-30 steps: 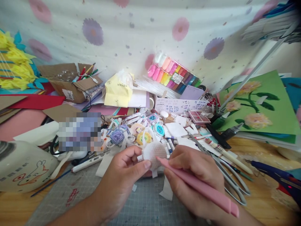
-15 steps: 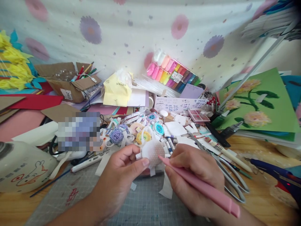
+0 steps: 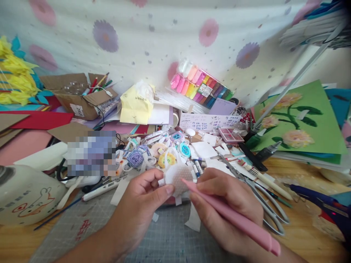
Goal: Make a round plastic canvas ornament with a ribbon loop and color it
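pixelation blurs the bluish item (image 3: 91, 151); left edge cuts the jar (image 3: 26, 199).

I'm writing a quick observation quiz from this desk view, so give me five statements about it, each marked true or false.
1. The left hand grips a round white piece. True.
2. The right hand holds the scissors. False: it holds a pink tool, and the scissors lie beside it.
3. The pink tool's tip points at the round white piece. True.
4. The blue glue gun is on the left side of the desk. False: it is on the right side.
5. White fluff rests on the crumpled yellow paper. True.
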